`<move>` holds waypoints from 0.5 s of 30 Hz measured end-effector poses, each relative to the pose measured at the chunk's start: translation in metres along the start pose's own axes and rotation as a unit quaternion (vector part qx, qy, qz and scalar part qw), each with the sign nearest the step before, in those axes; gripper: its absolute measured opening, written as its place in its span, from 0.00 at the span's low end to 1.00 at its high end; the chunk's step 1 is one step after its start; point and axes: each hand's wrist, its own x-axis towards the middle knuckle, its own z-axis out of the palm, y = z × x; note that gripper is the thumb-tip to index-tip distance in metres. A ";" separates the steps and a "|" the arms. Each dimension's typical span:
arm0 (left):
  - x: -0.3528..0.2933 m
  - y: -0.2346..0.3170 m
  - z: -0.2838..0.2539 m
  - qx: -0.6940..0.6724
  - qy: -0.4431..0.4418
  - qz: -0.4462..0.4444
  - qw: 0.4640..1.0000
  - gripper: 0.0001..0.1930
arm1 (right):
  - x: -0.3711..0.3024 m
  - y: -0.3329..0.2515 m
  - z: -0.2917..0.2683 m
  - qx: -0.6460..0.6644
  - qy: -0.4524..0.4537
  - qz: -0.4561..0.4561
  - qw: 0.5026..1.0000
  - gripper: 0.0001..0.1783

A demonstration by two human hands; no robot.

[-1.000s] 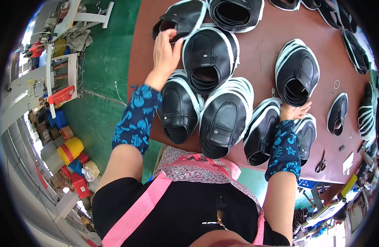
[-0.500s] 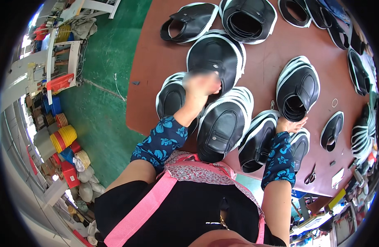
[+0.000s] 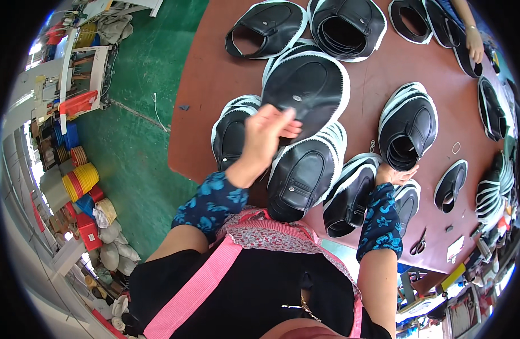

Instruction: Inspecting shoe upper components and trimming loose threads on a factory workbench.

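My left hand (image 3: 271,125) pinches the back edge of a black shoe upper (image 3: 306,85) with white trim. That upper is tilted over a stack of similar uppers. Right below it lies another stack of black uppers (image 3: 305,175), and to its left a further stack (image 3: 230,138). My right hand (image 3: 394,175) is closed around the heel end of a nested stack of black uppers (image 3: 408,121), whose openings face me; some fingers are hidden beneath. Next to my right wrist rests one more stack of uppers (image 3: 350,198).
A brown table (image 3: 206,62) bears more uppers along its far side. Scissors (image 3: 419,243) and a single small upper (image 3: 451,185) lie at the right. Another person's hand (image 3: 474,44) reaches in at the far right. Green floor (image 3: 141,169) shows to the left.
My left hand has lifted and turned the upper off its stack, swinging it slightly right. My right hand stays at its stack. Another person's arm has appeared at the far right.
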 end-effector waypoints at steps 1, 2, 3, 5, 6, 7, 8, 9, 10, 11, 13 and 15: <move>-0.003 0.020 -0.011 0.027 0.030 0.033 0.999 0.13 | 0.000 -0.003 -0.004 0.012 -0.007 0.010 1.000 0.65; 0.001 0.038 -0.025 0.064 0.051 0.083 0.993 0.14 | -0.002 -0.002 -0.007 0.021 -0.013 0.023 0.999 0.66; 0.011 0.053 -0.035 0.073 0.082 0.101 0.989 0.14 | 0.001 0.013 -0.001 0.008 0.007 -0.039 0.999 0.66; 0.054 0.068 -0.069 0.065 0.076 0.162 0.982 0.12 | 0.001 0.015 0.001 -0.014 -0.012 -0.012 1.000 0.67; 0.082 0.072 -0.086 0.099 0.083 0.194 0.972 0.13 | -0.001 0.002 -0.003 -0.004 -0.036 0.009 0.999 0.57; 0.118 0.073 -0.097 0.134 0.066 0.181 0.972 0.14 | 0.000 0.001 -0.003 -0.003 -0.022 0.003 1.000 0.57; 0.153 0.073 -0.104 0.170 0.049 0.167 0.970 0.14 | 0.001 0.000 -0.001 -0.003 -0.010 -0.003 1.000 0.57; 0.187 0.073 -0.102 0.162 0.034 0.164 0.973 0.14 | 0.003 0.003 0.003 -0.009 0.005 -0.024 1.000 0.57; 0.215 0.072 -0.100 0.154 0.023 0.162 0.974 0.13 | 0.002 -0.001 0.004 -0.007 0.002 -0.027 1.000 0.57; 0.236 0.077 -0.103 0.135 0.009 0.171 0.976 0.12 | 0.002 -0.009 0.006 0.010 -0.011 -0.010 1.000 0.57; 0.249 0.081 -0.080 0.056 -0.034 0.213 0.975 0.12 | 0.001 -0.004 0.005 0.000 -0.013 -0.013 1.000 0.59; 0.217 0.071 -0.050 0.153 0.015 0.244 0.957 0.13 | 0.004 0.010 0.003 -0.015 -0.002 -0.005 1.000 0.63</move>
